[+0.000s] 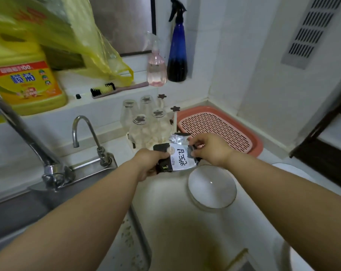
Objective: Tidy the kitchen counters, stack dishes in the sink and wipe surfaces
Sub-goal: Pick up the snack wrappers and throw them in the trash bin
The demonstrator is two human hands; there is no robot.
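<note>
Two faucets (83, 132), two spray bottles (177, 45), four glasses (139, 128)

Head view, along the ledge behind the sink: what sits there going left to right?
Yellow detergent jug → yellow plastic bag → brush lying flat → pink spray bottle → blue spray bottle. The bag overlaps the jug's top, so their order is judged from their bases.

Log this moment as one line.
left hand: gripping black-and-silver foil packet | right hand: pinching its top | location: over counter by clear glass lid
</note>
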